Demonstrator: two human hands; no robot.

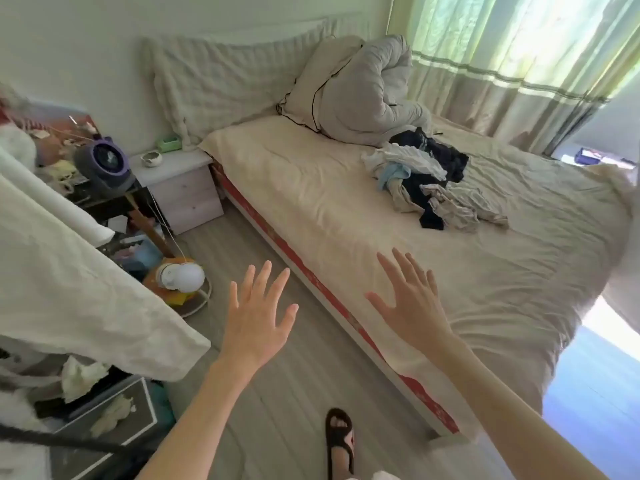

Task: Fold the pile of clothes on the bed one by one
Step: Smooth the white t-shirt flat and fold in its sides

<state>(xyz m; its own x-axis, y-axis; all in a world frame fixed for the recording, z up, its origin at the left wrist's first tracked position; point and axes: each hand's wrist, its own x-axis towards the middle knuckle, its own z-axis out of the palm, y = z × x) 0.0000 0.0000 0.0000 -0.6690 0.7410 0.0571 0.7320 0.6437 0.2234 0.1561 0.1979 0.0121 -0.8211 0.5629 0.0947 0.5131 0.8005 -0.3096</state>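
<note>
A sunlit bedroom with pale green curtains (pixel 502 60) and grey plank flooring holds a wide bed spread with a creased cream sheet (pixel 346 209), which fills the view ahead of both hands and gives a broad flat surface for folding. At its head, far beyond the hands, a rolled grey quilt (pixel 367 91) is bunched against a cream pillow, probably pushed back to free the mattress. Well ahead of the right hand and a little to its right lies the jumbled pile of clothes (pixel 429 181), white, pale blue, beige and dark navy pieces tangled together, none folded yet, so the task looks barely begun. A white bedside cabinet (pixel 180 188) stands beyond the left hand, with clutter and a purple fan further left. The left hand (pixel 256 317) hovers over the floor just short of the bed's edge, fingers spread and straight, holding nothing. The right hand (pixel 412 303) is likewise splayed and empty, over the sheet near the edge, both seemingly reaching towards the pile, which is well apart from them.
</note>
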